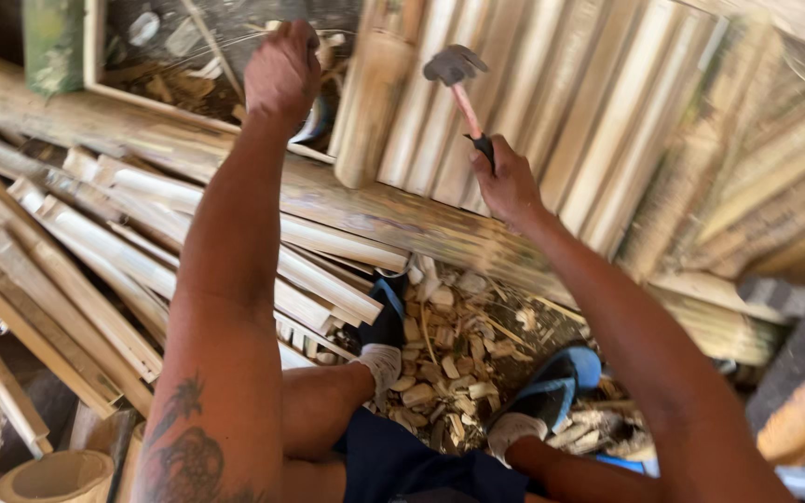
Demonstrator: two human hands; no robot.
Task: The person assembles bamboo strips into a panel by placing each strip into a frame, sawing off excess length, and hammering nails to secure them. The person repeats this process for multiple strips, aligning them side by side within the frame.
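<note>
While my right hand (pixel 507 182) grips the raised hammer (pixel 458 79) for a swing, my left hand (pixel 281 70) — fisted at 11 o'clock, contents hidden — steadies the bamboo slats (pixel 533 102).

The hammer (pixel 458 88) has a dark metal head and a reddish handle ending in a black grip. It is raised above the bamboo panel (pixel 552 112), head uppermost and tilted left, clear of the slats. The right hand (pixel 507 182) is closed around the black grip. The panel consists of pale split slats laid side by side, running diagonally. The left hand (pixel 281 70) is fisted at the panel's upper left edge.
</note>
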